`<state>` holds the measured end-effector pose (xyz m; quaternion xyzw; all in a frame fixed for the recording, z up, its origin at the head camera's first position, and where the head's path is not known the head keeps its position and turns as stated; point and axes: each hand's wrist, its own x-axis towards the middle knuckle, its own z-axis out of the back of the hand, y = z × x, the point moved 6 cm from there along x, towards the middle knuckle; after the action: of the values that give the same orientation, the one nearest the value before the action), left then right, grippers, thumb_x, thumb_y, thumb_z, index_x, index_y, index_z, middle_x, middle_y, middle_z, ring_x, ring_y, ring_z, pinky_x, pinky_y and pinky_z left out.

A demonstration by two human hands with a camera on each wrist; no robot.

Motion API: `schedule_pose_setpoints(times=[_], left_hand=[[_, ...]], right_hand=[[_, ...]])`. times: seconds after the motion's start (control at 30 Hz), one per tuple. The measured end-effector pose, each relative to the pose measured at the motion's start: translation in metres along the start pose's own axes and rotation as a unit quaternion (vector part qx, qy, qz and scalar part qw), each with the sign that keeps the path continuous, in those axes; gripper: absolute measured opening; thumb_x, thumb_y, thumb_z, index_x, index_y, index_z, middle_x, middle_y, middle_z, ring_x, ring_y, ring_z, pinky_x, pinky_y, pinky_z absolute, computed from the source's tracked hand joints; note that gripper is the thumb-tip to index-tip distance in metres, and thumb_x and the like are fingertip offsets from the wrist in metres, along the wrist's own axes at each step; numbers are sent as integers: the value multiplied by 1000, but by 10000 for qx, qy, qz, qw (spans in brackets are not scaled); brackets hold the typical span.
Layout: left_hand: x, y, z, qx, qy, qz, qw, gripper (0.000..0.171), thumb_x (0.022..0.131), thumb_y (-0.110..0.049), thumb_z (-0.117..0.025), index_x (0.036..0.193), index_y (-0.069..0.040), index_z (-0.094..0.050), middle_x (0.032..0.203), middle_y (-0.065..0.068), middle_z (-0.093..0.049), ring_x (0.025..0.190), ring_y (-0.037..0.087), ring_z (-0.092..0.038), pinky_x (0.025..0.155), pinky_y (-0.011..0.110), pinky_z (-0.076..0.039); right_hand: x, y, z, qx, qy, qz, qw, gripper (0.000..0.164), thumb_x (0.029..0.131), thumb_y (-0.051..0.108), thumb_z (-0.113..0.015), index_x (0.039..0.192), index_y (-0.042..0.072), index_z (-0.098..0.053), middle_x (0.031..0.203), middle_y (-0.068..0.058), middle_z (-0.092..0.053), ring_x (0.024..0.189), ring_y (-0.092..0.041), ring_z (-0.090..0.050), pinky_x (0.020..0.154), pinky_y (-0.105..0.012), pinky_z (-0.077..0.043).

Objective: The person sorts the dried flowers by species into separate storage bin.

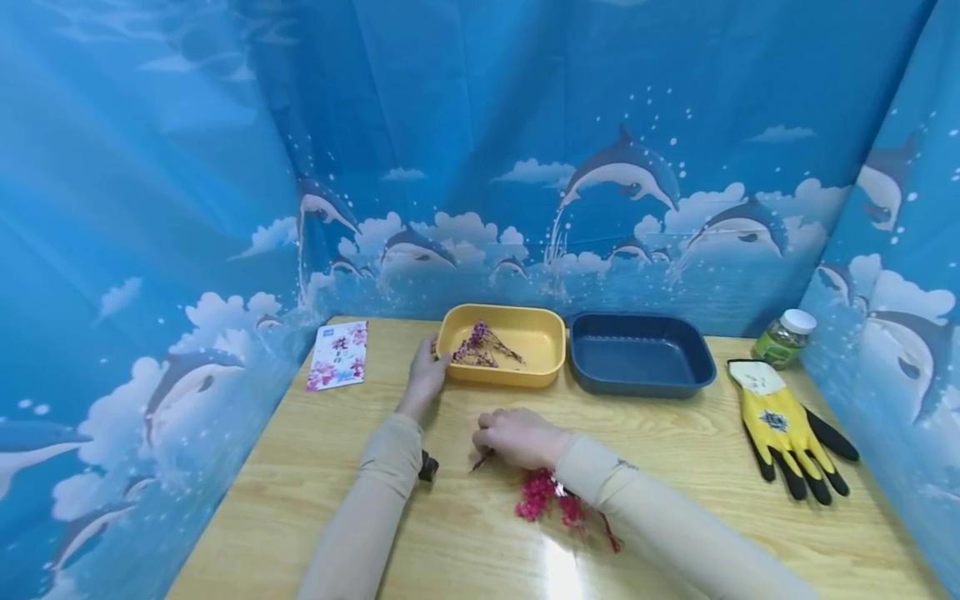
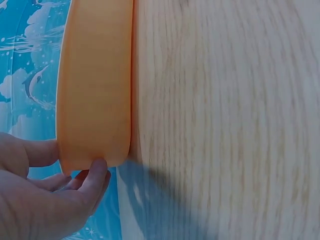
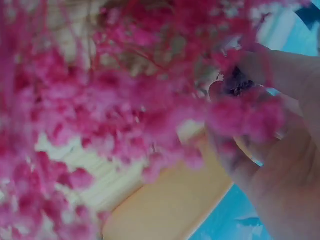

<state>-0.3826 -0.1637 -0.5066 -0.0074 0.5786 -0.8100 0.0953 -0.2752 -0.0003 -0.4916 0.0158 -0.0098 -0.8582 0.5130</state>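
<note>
My left hand [image 1: 426,373] grips the left end of a yellow tray [image 1: 517,379]. In the left wrist view, the thumb is at the rim and the curled fingers touch the outer end wall. Inside the tray lie purple dried flower sprigs [image 1: 480,340]. My right hand [image 1: 517,437], in front of the tray, pinches a small dark purple dried flower sprig [image 3: 239,82]; its dark tip pokes out below the fingers in the head view. Pink dried flowers [image 1: 536,493] show under the right wrist and fill much of the right wrist view, blurred; I cannot tell what supports them.
A dark blue tray [image 1: 641,387] stands right of the yellow one. Farther right are a jar with a white lid [image 1: 783,337] and a yellow and black glove [image 1: 783,421]. A floral printed card [image 1: 337,357] lies at the back left. Dolphin-print curtain [image 1: 480,167] surrounds the wooden table.
</note>
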Motion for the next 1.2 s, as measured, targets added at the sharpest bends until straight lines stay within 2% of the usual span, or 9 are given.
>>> schedule_pose_setpoints(times=[0.17, 0.27, 0.37, 0.5, 0.67, 0.77, 0.9, 1.07, 1.2], left_hand=[[4, 0, 3, 42, 20, -194, 9998, 59, 107, -5, -49, 163, 1, -30, 168, 26, -35, 154, 43, -39, 131, 53, -33], [5, -1, 5, 78, 2, -249, 9997, 59, 108, -5, -49, 163, 1, -31, 169, 25, -34, 155, 43, -37, 131, 53, -32], [5, -2, 6, 111, -25, -255, 9996, 58, 107, -5, -49, 163, 2, -31, 169, 25, -34, 155, 43, -38, 131, 53, -33], [5, -1, 6, 96, -46, -290, 9995, 59, 107, -3, -51, 162, 4, -31, 168, 26, -34, 153, 44, -41, 129, 52, -35], [4, 0, 3, 72, -32, -346, 9994, 59, 106, -2, -52, 161, 5, -32, 167, 27, -36, 151, 45, -43, 128, 52, -38], [3, 1, 1, 5, -63, -367, 9993, 59, 106, -2, -52, 161, 5, -32, 166, 27, -37, 150, 46, -45, 127, 53, -39], [0, 3, -1, -43, -95, -412, 9991, 59, 106, -2, -52, 161, 5, -33, 165, 28, -38, 149, 46, -46, 126, 52, -40], [-2, 4, -1, -116, -54, -407, 9991, 60, 106, -2, -51, 162, 5, -31, 167, 28, -35, 151, 46, -44, 127, 53, -39], [-2, 4, -1, -173, -41, -345, 9992, 59, 107, -3, -51, 162, 4, -30, 168, 27, -33, 151, 46, -43, 126, 53, -40]], right_hand=[[-8, -12, 33, 666, -423, 18, 9969, 14, 90, 13, -81, 101, 20, -75, 99, 2, -69, 85, -12, -69, 71, -24, -60], [-12, -26, 55, 941, -712, -135, 9929, 12, 94, 10, -76, 103, 18, -74, 102, 2, -72, 90, -14, -71, 75, -29, -62], [-17, -45, 72, 1227, -928, -459, 9870, 18, 99, 6, -69, 112, 16, -75, 111, 1, -75, 99, -16, -73, 81, -35, -64], [-23, -73, 83, 1660, -1077, -1066, 9744, 27, 102, 6, -64, 126, 15, -73, 117, -3, -76, 106, -19, -72, 87, -41, -63], [-25, -106, 87, 1917, -1399, -1885, 9530, 32, 104, 5, -62, 133, 16, -73, 122, -7, -77, 110, -23, -73, 90, -46, -63], [-24, -124, 87, 1790, -1629, -2334, 9418, 32, 106, 4, -58, 130, 15, -75, 124, -8, -77, 109, -26, -74, 87, -47, -63], [-19, -144, 81, 1656, -1717, -2848, 9284, 30, 107, 5, -55, 126, 15, -76, 125, -10, -76, 109, -30, -73, 84, -49, -62], [-5, -161, 67, 1642, -1600, -3199, 9193, 29, 107, 7, -55, 125, 14, -77, 124, -11, -75, 111, -32, -72, 85, -50, -62], [6, -170, 55, 1519, -1375, -3358, 9194, 36, 107, 6, -51, 137, 14, -70, 129, -13, -73, 107, -31, -72, 76, -45, -60]])
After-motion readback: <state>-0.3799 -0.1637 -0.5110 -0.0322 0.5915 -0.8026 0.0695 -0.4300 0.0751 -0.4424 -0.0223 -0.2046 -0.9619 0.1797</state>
